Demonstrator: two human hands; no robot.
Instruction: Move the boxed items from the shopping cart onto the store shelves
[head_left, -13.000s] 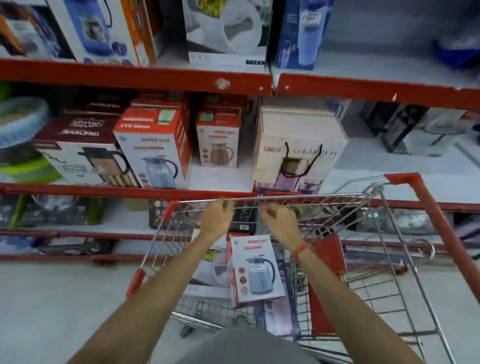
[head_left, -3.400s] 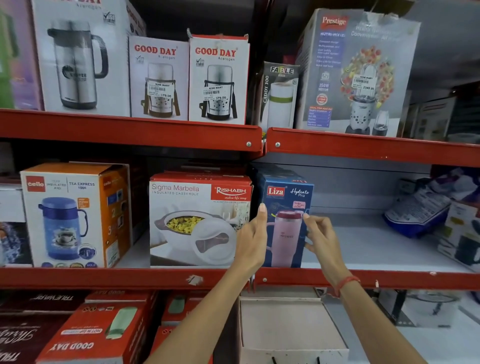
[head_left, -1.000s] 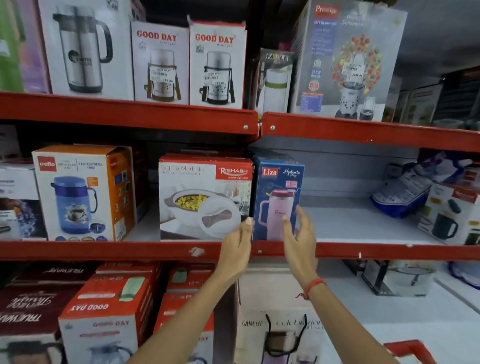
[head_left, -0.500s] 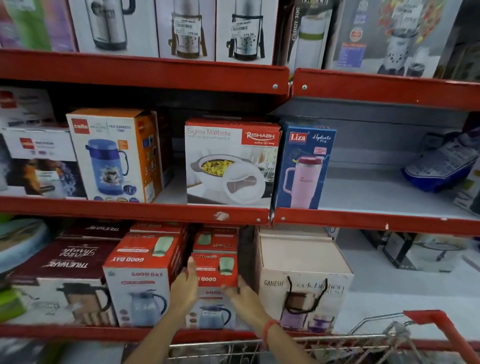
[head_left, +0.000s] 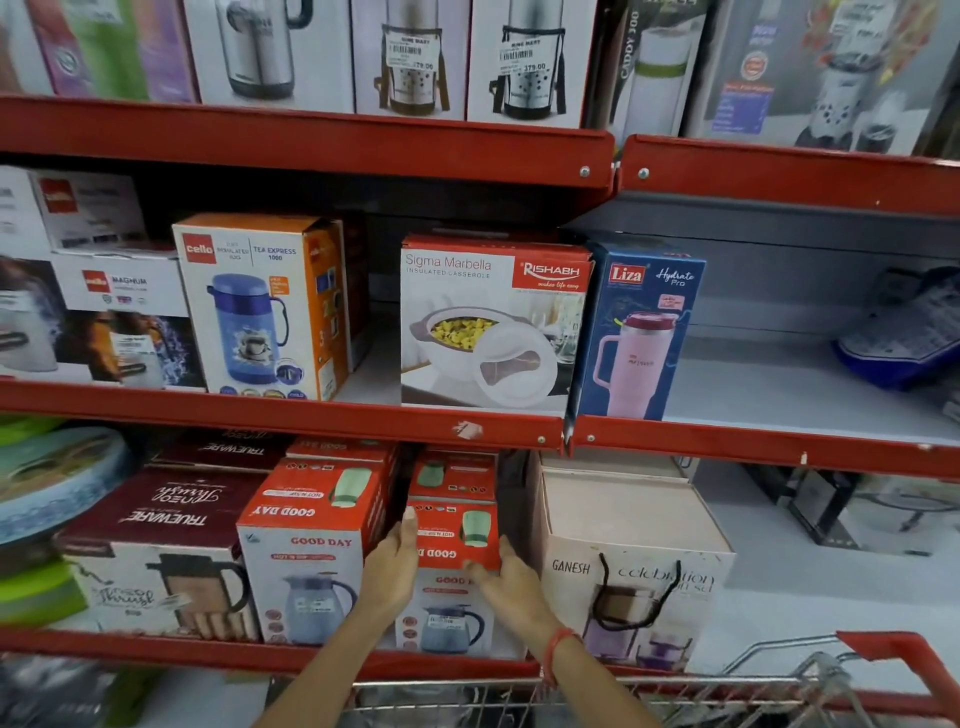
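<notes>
- Flanking a small Good Day jug box (head_left: 451, 577) on the lower shelf (head_left: 156, 652), both hands pressed against its sides: the left hand (head_left: 392, 564) lay flat along its left face, fingers (head_left: 408, 525) straight and held together, while the right hand (head_left: 506, 577) cupped the front right corner, fingers (head_left: 480, 566) slightly bent on the box.
- That box sat at the shelf's front, between a larger Good Day box (head_left: 311, 551) on its left and a Ganesh carton (head_left: 631, 566) on its right, with a matching small box (head_left: 454, 475) behind it.
- Judging by the shelves, the task looked partly done: the Sigma Marbella casserole box (head_left: 491, 322) and the Liza tumbler box (head_left: 636, 332) stood side by side on the middle shelf (head_left: 753, 447).
- Only the shopping cart (head_left: 779, 680) rim showed at the bottom edge, so what remained inside could not be told.
- Compared with a second earlier, the hands had dropped from the Liza tumbler box down to the lower shelf, and the view had tilted downward with them.
- Half a second earlier they already touched this same box; their hold looked much the same.
</notes>
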